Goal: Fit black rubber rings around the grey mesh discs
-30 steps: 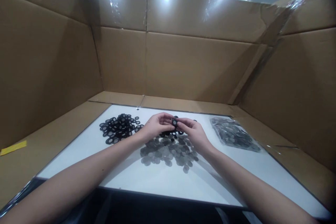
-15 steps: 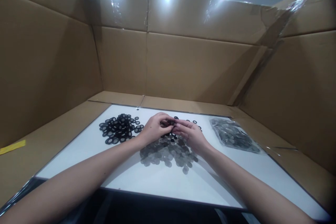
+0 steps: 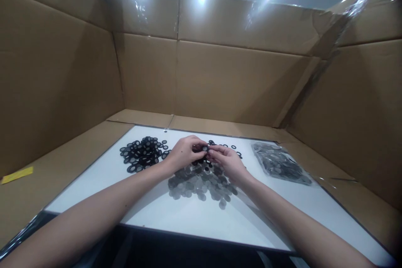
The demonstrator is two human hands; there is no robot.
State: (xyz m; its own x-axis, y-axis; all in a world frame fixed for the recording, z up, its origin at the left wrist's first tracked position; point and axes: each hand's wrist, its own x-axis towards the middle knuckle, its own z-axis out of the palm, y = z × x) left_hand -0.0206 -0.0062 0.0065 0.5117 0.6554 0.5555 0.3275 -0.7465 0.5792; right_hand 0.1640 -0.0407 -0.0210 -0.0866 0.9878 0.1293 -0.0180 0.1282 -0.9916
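Above the middle of the white board, my left hand (image 3: 185, 153) pinches a small black ring (image 3: 205, 148) with a pale grey centre between thumb and fingers. From the other side my right hand (image 3: 229, 161) has its fingertips closed at the right edge of the same ring. Under and in front of the hands spreads a heap of grey translucent discs (image 3: 201, 186). Black rings (image 3: 234, 147) lie behind and beside the hands, partly hidden by them. To the left is a pile of black rings with grey centres (image 3: 143, 153).
A clear plastic bag full of grey discs (image 3: 279, 163) lies at the board's right side. The white board (image 3: 176, 220) rests inside tall cardboard walls (image 3: 238, 83). A yellow strip (image 3: 17, 175) lies on the cardboard at far left.
The black ring with its pale centre has turned into view between my fingertips. My right hand has shifted slightly, while the piles look the same.
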